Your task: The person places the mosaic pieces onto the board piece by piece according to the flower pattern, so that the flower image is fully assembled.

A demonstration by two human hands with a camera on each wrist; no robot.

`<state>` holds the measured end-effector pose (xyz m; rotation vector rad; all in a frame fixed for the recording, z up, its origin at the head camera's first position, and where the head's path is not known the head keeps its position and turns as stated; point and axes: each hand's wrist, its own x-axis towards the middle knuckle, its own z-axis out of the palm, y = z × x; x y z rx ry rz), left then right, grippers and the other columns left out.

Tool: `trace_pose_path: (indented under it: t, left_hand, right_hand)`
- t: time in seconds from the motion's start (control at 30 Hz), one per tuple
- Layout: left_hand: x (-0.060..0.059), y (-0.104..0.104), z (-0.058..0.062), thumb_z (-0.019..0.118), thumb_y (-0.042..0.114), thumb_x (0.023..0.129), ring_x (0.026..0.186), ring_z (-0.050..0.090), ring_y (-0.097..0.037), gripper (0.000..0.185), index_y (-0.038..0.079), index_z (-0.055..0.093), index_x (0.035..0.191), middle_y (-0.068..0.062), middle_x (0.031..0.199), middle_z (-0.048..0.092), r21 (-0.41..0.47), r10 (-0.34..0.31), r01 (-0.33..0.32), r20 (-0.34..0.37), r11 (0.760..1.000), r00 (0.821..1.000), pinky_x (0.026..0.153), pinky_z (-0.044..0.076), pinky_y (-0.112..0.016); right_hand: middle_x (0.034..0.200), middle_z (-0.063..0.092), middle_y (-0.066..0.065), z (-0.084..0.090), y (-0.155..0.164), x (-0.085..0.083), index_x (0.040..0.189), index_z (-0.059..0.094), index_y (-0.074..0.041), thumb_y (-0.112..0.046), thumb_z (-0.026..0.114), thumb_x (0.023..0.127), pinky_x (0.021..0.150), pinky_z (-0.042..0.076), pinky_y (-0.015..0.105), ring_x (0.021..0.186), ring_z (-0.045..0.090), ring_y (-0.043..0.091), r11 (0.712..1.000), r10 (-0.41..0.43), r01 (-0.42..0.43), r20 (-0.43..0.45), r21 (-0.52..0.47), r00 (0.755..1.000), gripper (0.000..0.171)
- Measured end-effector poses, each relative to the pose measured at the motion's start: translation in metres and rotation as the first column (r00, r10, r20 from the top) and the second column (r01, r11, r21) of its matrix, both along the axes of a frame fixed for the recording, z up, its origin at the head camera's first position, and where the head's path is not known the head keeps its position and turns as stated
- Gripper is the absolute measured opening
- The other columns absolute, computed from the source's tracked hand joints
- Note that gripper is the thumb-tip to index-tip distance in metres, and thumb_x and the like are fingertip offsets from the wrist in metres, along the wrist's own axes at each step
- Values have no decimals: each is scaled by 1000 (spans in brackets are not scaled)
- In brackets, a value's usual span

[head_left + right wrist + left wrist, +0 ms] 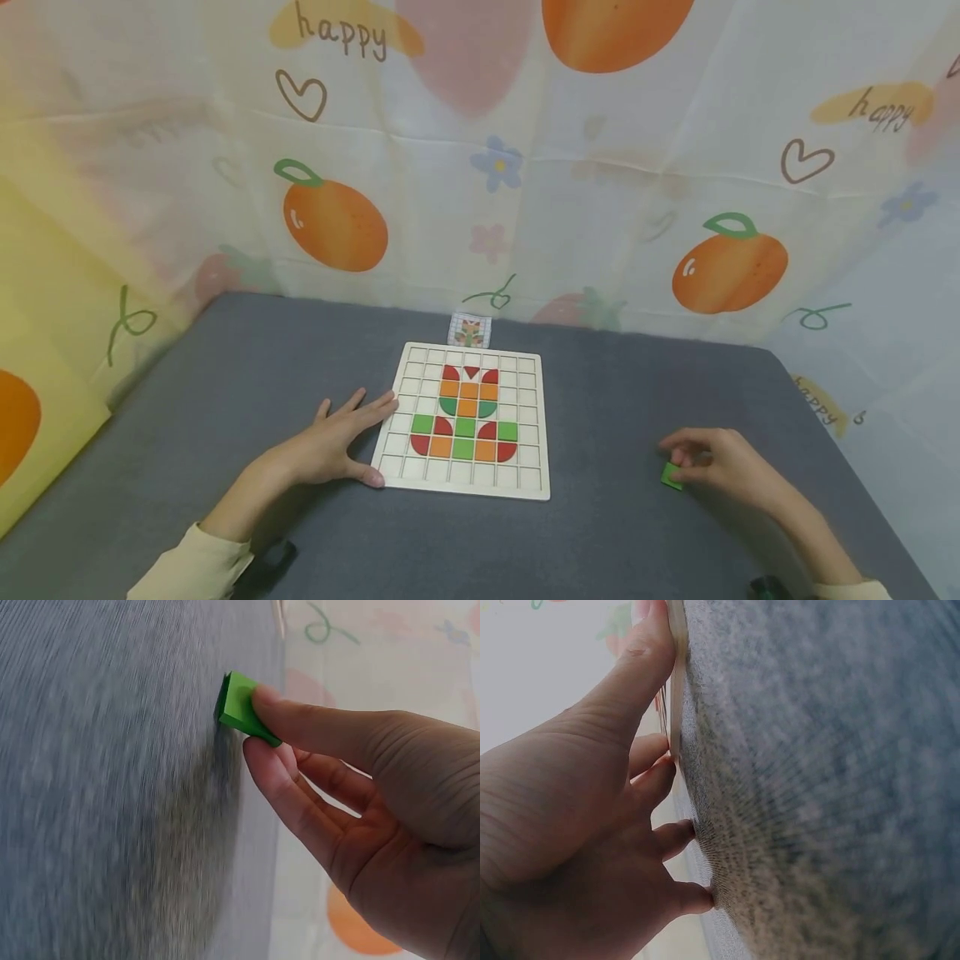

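Observation:
A pale wooden grid board (527,477) lies mid-table, with red, orange and green tiles (466,417) set in its middle cells. My left hand (352,435) lies flat on the grey table, fingers straight. Its fingertips and thumb touch the board's left edge (676,682); it holds nothing. Off to the right of the board, my right hand (688,463) pinches a small green square tile (670,476) between thumb and forefinger. The tile (238,706) is tilted, with one edge on or just above the tabletop.
A small pattern card (469,331) stands at the table's far edge behind the board. The grey felt table (225,375) is walled in by cloth printed with oranges (333,221) at the back and on both sides.

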<state>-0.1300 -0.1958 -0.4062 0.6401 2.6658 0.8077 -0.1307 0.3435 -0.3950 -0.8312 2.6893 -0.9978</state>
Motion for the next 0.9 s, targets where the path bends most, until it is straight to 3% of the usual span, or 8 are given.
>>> trace_pose_path:
  t: [0.1, 0.3, 0.67, 0.9]
  left_hand:
    - [1, 0, 1, 83, 49, 67, 145, 6, -51, 109, 8, 30, 154, -16, 160, 24, 2, 3, -3, 4, 1000, 1000, 102, -3, -76]
    - [1, -1, 1, 83, 48, 67, 145, 5, -50, 110, 8, 30, 154, -15, 160, 23, 4, 8, -8, 9, 1000, 1000, 103, -4, -76]
    - [0, -2, -1, 82, 51, 67, 145, 5, -50, 110, 9, 30, 155, -14, 161, 23, 2, 4, -4, 5, 1000, 1000, 103, -4, -76]
    - [-2, -1, -1, 83, 49, 67, 146, 5, -49, 110, 10, 30, 155, -13, 161, 23, -9, 13, -12, 18, 1000, 1000, 103, -4, -75]
  right_hand:
    - [82, 64, -7, 1, -10, -2, 108, 70, 0, -10, 79, 80, 63, 54, 25, 74, 60, 4, 1000, 15, -15, -4, -11, 1000, 31]
    - [84, 64, -6, 3, -33, -8, 111, 70, -3, -14, 78, 82, 66, 55, 26, 76, 60, 5, 1000, 12, -11, 81, -20, 997, 32]
    - [83, 65, -7, 3, -72, -17, 109, 71, -2, -7, 80, 80, 67, 55, 26, 77, 60, 4, 997, 60, -59, 18, -44, 998, 31]
    - [83, 65, -4, 2, -95, -21, 108, 72, -2, -8, 81, 79, 68, 55, 26, 78, 60, 7, 994, 83, -79, 55, -71, 995, 31]
